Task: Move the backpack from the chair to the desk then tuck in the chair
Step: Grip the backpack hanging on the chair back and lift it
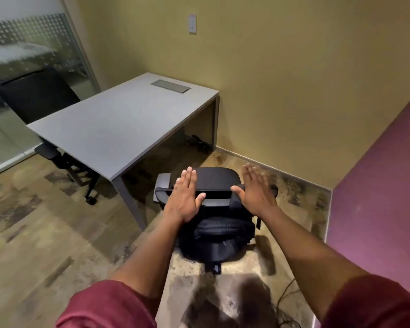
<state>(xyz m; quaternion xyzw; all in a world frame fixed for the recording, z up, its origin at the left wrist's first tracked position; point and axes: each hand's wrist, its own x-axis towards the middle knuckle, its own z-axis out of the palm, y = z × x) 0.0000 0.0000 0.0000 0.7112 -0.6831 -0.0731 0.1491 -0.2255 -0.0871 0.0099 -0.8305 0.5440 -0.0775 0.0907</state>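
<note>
At the far left, a second dark office chair [37, 95] is sitting behind the grey worktop [118, 129], in front of a frosted glass partition [21, 43]. The worktop is showing a smooth, matte rectangular top with a brushed metal cable hatch [170, 86] set flush near its far edge. Right of its near leg, the black chair [219, 179] is standing on mottled tan carpet [33, 245], well clear of the worktop, its curved backrest on the far side. The backpack [219, 237] is lying on the seat: soft black fabric, rounded and padded, its long axis running from the viewer toward the backrest. The left hand [184, 197] is hovering flat above the chair's left side, fingers [189, 179] straight and spread, gripping nothing. The right hand [256, 190] is reaching in likewise, palm open, empty. Maroon sleeves [104, 306] are covering both upper arms. A purple wall [388, 185] is closing the right side.
</note>
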